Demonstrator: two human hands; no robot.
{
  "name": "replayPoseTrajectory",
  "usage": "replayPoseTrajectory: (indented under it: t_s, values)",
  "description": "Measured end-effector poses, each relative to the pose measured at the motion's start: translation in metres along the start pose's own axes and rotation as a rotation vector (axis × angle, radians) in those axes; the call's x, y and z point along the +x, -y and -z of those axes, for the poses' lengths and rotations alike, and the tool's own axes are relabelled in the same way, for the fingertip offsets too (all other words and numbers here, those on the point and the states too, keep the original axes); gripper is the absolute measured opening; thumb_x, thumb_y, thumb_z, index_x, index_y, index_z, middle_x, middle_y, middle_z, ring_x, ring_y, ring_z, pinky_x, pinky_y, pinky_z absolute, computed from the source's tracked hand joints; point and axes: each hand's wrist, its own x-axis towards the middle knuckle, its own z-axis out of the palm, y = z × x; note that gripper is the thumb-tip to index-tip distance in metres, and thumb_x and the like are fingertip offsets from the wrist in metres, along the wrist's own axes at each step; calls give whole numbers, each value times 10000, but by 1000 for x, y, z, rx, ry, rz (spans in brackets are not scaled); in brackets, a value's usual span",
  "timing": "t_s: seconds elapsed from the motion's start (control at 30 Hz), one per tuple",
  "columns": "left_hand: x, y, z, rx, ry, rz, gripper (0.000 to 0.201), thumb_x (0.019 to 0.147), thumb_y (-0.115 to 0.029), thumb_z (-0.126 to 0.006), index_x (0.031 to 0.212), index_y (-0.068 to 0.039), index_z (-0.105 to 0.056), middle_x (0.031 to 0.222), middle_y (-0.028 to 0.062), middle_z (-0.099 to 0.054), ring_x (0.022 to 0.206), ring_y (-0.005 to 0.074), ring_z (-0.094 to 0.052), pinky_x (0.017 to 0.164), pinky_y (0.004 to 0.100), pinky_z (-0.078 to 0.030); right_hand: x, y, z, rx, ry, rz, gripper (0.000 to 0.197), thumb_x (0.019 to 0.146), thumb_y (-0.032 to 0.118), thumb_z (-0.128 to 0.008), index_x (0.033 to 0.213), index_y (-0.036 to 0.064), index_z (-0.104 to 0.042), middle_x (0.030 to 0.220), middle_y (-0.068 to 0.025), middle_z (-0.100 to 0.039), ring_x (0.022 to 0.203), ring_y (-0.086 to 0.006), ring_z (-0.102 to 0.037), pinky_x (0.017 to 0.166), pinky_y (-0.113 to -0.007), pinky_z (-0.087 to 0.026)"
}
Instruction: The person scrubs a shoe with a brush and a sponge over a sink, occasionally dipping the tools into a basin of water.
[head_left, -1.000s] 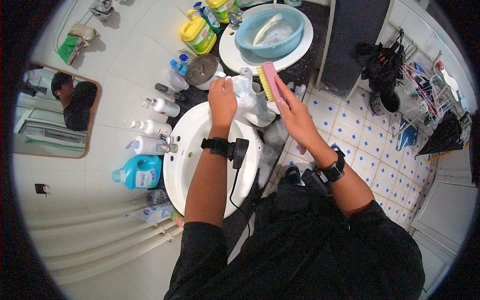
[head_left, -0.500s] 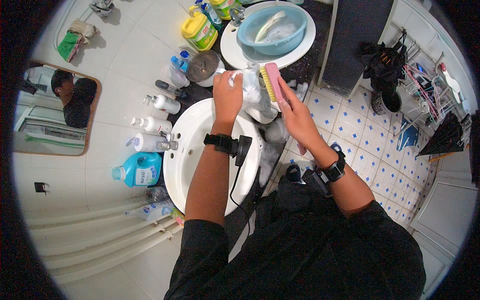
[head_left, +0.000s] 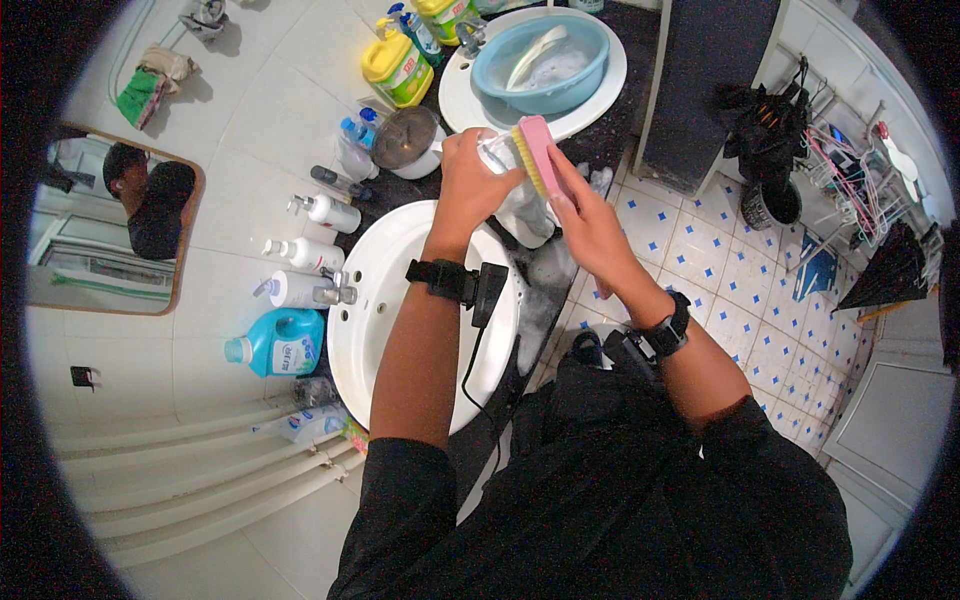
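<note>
My right hand (head_left: 592,222) grips a pink scrubbing brush (head_left: 539,150) with pale yellow bristles. The bristles face left, against or very close to a white, suds-covered item (head_left: 527,215) with a rounded end like a shoe's toe. Wrapped round the upper part of that item, my left hand (head_left: 474,185) hides much of it. Both hands are over the dark counter between two white basins. In the far basin sits a light blue washbowl (head_left: 560,100) of foamy water, with a long, curved white piece (head_left: 536,57) lying in it.
The near white sink (head_left: 345,385) lies under my left forearm. Pump bottles (head_left: 330,212), a blue detergent jug (head_left: 285,340), a lidded pot (head_left: 408,140) and yellow jugs (head_left: 397,72) line the wall side. Foam (head_left: 545,280) spreads along the counter edge. Hangers (head_left: 860,185) hang at right.
My left hand has turned, its thumb side now lower and nearer the brush. The brush has shifted slightly up and left over the white item. Both hands keep their hold.
</note>
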Motion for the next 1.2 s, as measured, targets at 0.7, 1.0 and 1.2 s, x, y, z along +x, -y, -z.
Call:
replayPoseTrajectory:
  t_s: [0.7,1.0,1.2]
  values:
    - [19,14,-19,-253,-70,172,223,883,-147,-420,906,24,-561,946,226,-567,904,401,-538,805,417,-415,-4,-19,-16,-307,69,88,512,913,161,-491,1406,187,-355,805,-290,-584,744,-448,-591,654,-500,-460]
    - [31,4,-42,-266,-228,85,219,872,-123,-428,905,44,-566,904,212,-571,867,381,-552,788,417,-422,21,-16,-12,-252,-34,44,552,905,142,-516,1420,200,-328,855,-294,-585,766,-432,-599,664,-480,-481]
    - [35,8,-39,-265,-177,71,198,857,-100,-435,883,39,-574,909,207,-586,855,370,-562,788,400,-428,-14,-33,-20,-140,-44,-17,524,918,173,-510,1413,209,-342,949,-287,-579,808,-444,-592,674,-483,-477]
